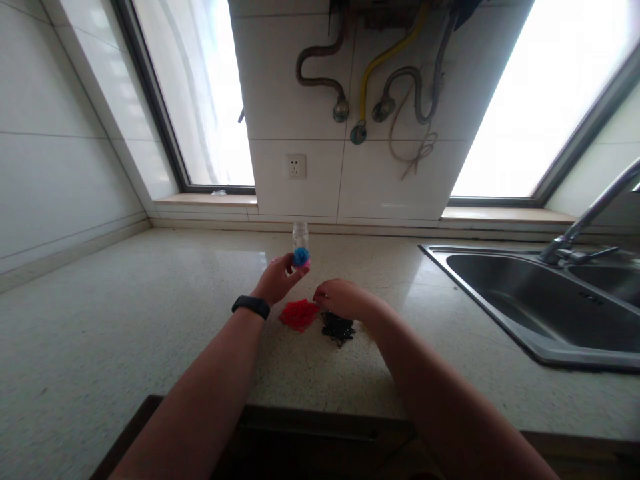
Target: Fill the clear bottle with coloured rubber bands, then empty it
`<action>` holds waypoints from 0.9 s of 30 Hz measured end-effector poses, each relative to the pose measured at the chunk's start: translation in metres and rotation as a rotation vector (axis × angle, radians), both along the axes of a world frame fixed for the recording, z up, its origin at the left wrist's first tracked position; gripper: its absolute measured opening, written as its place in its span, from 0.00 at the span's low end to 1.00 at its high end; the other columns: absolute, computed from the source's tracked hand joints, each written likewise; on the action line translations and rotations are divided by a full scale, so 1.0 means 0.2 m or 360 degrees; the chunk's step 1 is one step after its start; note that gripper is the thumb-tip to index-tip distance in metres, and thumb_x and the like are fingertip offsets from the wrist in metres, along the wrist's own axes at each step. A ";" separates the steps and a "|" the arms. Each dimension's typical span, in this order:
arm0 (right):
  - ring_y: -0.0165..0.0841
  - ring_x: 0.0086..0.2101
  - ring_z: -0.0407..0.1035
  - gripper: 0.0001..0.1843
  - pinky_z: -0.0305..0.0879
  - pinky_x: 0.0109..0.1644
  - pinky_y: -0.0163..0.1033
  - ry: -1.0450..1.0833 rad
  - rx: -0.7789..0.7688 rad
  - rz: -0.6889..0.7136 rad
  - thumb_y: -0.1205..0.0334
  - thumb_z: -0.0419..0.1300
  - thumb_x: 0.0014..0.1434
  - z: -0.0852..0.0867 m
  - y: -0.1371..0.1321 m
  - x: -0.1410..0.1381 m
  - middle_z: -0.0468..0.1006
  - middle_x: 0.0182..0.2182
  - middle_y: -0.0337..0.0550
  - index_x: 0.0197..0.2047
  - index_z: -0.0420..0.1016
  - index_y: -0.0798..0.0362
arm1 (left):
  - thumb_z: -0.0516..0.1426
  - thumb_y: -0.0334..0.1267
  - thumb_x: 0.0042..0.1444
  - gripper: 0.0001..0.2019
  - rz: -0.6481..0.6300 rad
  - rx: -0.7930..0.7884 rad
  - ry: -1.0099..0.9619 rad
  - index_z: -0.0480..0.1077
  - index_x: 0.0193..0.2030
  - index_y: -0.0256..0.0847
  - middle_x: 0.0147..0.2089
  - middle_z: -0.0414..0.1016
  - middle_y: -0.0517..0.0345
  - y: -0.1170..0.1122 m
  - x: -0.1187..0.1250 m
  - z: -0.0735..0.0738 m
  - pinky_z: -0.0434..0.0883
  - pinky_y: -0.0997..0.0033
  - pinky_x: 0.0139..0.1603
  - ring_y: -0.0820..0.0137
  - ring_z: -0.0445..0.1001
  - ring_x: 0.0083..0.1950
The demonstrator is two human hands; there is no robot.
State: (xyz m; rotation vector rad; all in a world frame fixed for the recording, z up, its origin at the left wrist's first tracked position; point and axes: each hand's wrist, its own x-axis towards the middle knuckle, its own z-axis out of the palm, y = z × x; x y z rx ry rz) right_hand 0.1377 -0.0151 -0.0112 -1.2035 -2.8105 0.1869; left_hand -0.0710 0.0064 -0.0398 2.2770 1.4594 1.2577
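Observation:
A small clear jar [301,239] stands upright in the grip of my left hand [281,275], its fingers closed around the lower part. Inside it is a blue layer [301,257] above a pink one [303,265]; its open-looking mouth faces up. My right hand [340,297] is low over the counter, fingers curled and pinched, just beyond two piles. Whatever is between those fingertips is too small to make out. The red pile [299,315] of tiny pieces lies left of the black pile [338,327], which looks like little rubber bands.
Under everything is a speckled stone counter [175,313]. To the right a steel sink [520,300] is set into it, with a faucet [565,247]. Behind are a tiled wall, a power socket [296,166], hoses [367,73] and two windows. A black wristband [251,307] circles my left wrist.

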 end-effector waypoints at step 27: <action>0.41 0.43 0.72 0.15 0.63 0.45 0.40 0.0051 0.0171 0.0079 0.53 0.60 0.59 -0.07 -0.07 -0.07 0.81 0.41 0.47 0.44 0.81 0.50 | 0.56 0.55 0.59 0.17 0.0034 0.0045 0.0005 0.71 0.40 0.41 0.31 0.72 0.57 0.03 -0.01 -0.01 0.63 0.70 0.34 0.70 0.66 0.31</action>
